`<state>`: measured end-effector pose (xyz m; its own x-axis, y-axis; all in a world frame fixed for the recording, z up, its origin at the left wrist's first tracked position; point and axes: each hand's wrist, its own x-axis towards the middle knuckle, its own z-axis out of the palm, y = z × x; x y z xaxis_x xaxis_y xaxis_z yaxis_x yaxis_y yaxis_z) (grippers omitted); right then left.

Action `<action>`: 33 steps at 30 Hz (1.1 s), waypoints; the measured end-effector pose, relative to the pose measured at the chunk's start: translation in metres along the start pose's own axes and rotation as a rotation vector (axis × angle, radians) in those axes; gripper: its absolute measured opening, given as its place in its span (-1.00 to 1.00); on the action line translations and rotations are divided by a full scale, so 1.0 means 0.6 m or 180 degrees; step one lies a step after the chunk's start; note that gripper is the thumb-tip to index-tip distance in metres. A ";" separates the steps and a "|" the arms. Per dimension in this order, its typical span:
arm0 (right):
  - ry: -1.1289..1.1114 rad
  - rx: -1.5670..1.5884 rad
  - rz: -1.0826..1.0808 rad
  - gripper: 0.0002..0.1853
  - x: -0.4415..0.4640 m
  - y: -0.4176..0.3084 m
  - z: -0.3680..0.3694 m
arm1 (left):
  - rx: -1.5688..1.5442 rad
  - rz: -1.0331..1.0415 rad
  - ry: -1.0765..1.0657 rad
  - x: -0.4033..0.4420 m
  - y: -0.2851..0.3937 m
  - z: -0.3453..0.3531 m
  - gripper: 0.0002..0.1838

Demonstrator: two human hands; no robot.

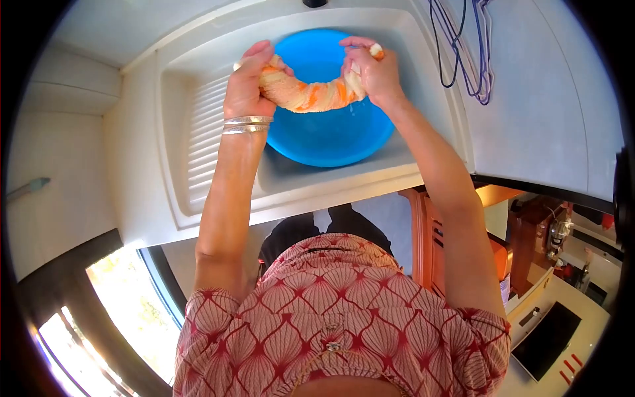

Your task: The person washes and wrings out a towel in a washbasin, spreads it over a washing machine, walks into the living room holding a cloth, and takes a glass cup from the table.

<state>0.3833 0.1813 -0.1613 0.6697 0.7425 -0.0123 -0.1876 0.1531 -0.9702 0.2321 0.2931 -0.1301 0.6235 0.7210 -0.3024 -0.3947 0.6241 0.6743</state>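
Observation:
A twisted wet cloth (311,96), cream with orange patches, sags in a curve between my two hands. My left hand (249,81) is wrapped round its left end, and bangles (248,125) circle that wrist. At the other end my right hand (374,74) grips the cloth, with a bit of it poking out above the fingers. Drops of water fall from the cloth near the right hand. Directly below is a blue basin (324,145); its inside is partly hidden by the cloth and hands.
The basin stands in a pale sink (423,99) with a ribbed washboard slope (206,126) on the left. Several wire hangers (471,66) hang at the upper right. Behind me to the right are a wooden chair (433,245) and a desk with a dark screen (548,339).

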 end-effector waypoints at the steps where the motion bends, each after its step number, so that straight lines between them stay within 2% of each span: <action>1: 0.0003 -0.0008 0.0027 -0.83 0.002 0.012 -0.001 | -0.0008 -0.0018 0.0020 -0.007 -0.006 0.004 -0.84; 3: 0.0235 -0.0128 0.0099 -0.79 0.015 0.025 0.001 | 0.0622 0.0455 -0.0423 -0.026 -0.016 0.019 -0.82; 4: 0.0225 -0.0136 0.0102 -0.79 0.022 0.029 0.004 | 0.0613 0.0460 -0.0415 -0.040 -0.022 0.032 -0.82; 6: 0.0596 0.0074 0.0228 -0.81 0.028 0.038 0.009 | 0.1796 0.1075 -0.0620 -0.075 -0.040 0.056 -0.84; 7: 0.0558 0.0052 0.0258 -0.81 0.029 0.040 0.011 | 0.1775 0.1077 -0.0570 -0.083 -0.052 0.060 -0.84; 9: 0.0469 0.0023 -0.0181 -0.85 0.034 0.039 0.022 | 0.3160 0.2901 -0.1102 -0.095 -0.074 0.060 -0.74; 10: 0.0401 0.0017 -0.0159 -0.85 0.035 0.039 0.026 | 0.3168 0.2916 -0.1026 -0.101 -0.085 0.057 -0.74; 12: 0.0627 0.0996 0.0230 -0.86 0.039 0.034 0.031 | 0.3869 0.3696 -0.1583 -0.107 -0.104 0.051 -0.69; 13: 0.0667 0.1078 0.0303 -0.87 0.042 0.031 0.032 | 0.3893 0.3679 -0.1527 -0.112 -0.114 0.050 -0.69; 15: 0.0565 0.1202 0.0417 -0.87 0.038 0.021 0.035 | 0.4225 0.4053 -0.1945 -0.119 -0.128 0.049 -0.75; 17: 0.0482 0.1309 0.0516 -0.87 0.039 0.014 0.034 | 0.4237 0.4126 -0.2028 -0.114 -0.140 0.043 -0.80; 19: 0.0384 0.1003 0.0600 -0.85 0.044 0.012 0.030 | 0.4239 0.4191 -0.2129 -0.111 -0.151 0.036 -0.85; 21: 0.0340 0.0931 0.0640 -0.84 0.049 0.011 0.028 | 0.4590 0.4255 -0.2472 -0.107 -0.155 0.031 -0.91; 25: 0.0161 0.0633 0.0607 -0.81 0.051 0.010 0.021 | 0.4809 0.4254 -0.2615 -0.094 -0.175 0.018 -0.93; 31: 0.0186 0.0561 0.0403 -0.84 0.056 0.008 0.036 | 0.5610 0.3684 -0.2912 -0.072 -0.193 0.016 -0.95; 33: 0.0160 0.0424 0.0419 -0.83 0.057 0.009 0.043 | 0.6118 0.3252 -0.2837 -0.065 -0.200 0.025 -0.95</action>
<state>0.3867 0.2242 -0.1605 0.6676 0.7288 -0.1522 -0.3671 0.1445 -0.9189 0.2652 0.1856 -0.1890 0.9468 -0.0873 0.3098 -0.1377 -0.9798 0.1449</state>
